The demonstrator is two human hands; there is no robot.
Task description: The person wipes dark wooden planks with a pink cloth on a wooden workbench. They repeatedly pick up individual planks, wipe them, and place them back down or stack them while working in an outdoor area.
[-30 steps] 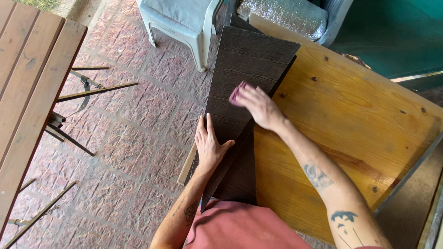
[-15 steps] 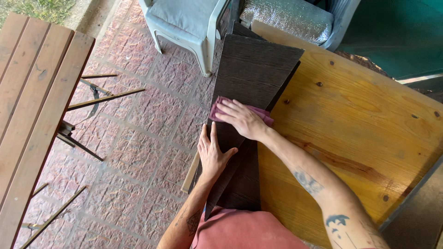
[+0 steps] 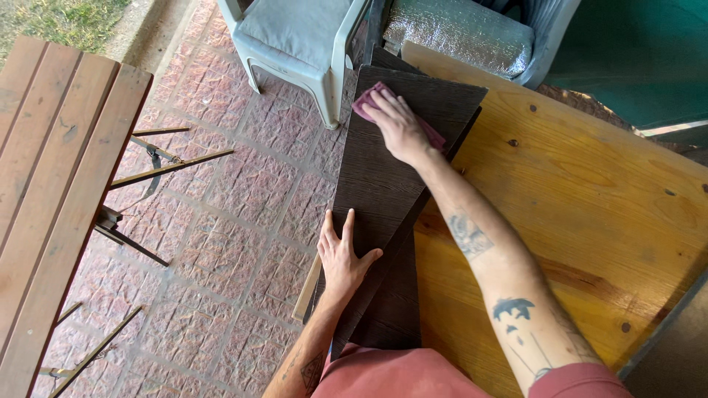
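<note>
A dark brown board (image 3: 387,177) lies lengthwise under both hands, running from the person's body out toward the far end, where it rests on the edge of a yellow wooden table (image 3: 575,214). A second dark board (image 3: 398,309) lies beneath it, showing to the right of the left hand and close to the body.

The right hand (image 3: 398,125) is stretched out to the far end of the top board, palm down, fingers spread a little, pressing a small pink-red cloth (image 3: 369,99) flat against the wood. The cloth shows at the fingertips and again along the right side of the hand; the rest is hidden under the palm.

The left hand (image 3: 343,254) lies flat and open on the near part of the same board, fingers spread wide and pointing away from the body, thumb out to the right. It holds nothing.

Right of both hands spreads the table top. Beyond the right hand stands a pale plastic chair (image 3: 295,44) with a grey cushion, and just right of it a second seat with a shiny silver cushion (image 3: 457,37). Left of the left hand is reddish patterned paving (image 3: 243,214), and farther left a slatted wooden table (image 3: 59,184) on thin folding metal legs.
</note>
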